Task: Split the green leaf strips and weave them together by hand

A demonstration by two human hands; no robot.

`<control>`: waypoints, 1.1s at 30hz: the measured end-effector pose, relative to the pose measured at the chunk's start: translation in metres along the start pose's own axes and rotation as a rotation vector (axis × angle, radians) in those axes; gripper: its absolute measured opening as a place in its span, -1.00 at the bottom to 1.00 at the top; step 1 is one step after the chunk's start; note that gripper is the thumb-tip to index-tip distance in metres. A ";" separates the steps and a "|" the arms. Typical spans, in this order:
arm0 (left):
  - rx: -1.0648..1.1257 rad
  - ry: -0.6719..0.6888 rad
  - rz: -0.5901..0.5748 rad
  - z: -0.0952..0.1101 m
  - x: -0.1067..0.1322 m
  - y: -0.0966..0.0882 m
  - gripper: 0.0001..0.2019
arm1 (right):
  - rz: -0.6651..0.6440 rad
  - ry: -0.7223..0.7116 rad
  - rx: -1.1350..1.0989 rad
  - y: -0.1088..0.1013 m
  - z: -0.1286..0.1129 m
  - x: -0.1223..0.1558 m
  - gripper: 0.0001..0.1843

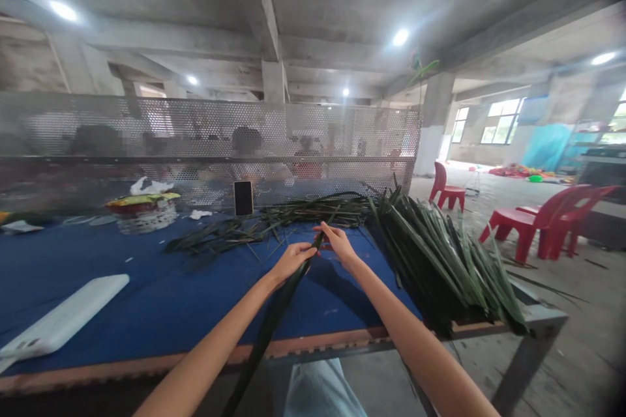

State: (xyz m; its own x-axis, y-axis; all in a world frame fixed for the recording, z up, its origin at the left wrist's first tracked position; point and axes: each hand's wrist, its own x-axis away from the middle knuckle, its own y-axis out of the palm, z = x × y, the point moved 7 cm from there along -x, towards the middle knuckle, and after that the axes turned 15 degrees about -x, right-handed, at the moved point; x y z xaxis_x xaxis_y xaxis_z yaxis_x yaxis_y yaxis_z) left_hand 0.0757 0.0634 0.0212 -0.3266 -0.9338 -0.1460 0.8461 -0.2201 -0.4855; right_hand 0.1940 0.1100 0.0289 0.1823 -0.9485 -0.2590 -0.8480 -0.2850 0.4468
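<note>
A long dark green leaf point(274, 313) runs from between my hands down past the table's front edge toward my lap. My left hand point(293, 260) is closed on it, thumb and fingers pinching near its upper end. Just beyond, my right hand point(337, 242) pinches the same leaf close to its tip, fingers closed. Both hands are above the blue tabletop point(195, 300). To the right lies a big pile of similar long green leaves point(440, 254). Behind my hands are thin, loose leaf strips point(317, 208), with more strips point(215, 238) to the left.
A white paddle-shaped object point(68, 316) lies at left. A woven basket point(147, 215) and an upright phone point(243, 199) stand near the perforated metal screen point(205, 130). Blurred people show through the screen. Red chairs point(533, 218) are on the floor at right.
</note>
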 end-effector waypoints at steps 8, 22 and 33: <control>-0.007 -0.055 -0.066 0.002 0.009 0.002 -0.76 | 0.124 -0.067 -0.150 -0.021 -0.004 0.000 -0.58; 0.181 -0.053 0.003 -0.007 0.008 0.000 -0.68 | -0.134 0.148 0.050 0.015 0.020 0.021 -0.50; 0.048 0.018 0.047 -0.007 0.003 -0.007 -0.68 | 0.004 0.076 -0.011 0.004 0.014 0.018 -0.59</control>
State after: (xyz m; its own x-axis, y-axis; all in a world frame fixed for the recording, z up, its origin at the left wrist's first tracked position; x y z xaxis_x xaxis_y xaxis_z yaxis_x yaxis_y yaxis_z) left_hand 0.0659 0.0642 0.0182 -0.2933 -0.9384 -0.1829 0.8798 -0.1901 -0.4356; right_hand 0.1870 0.0934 0.0145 0.2160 -0.9574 -0.1918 -0.8437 -0.2819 0.4569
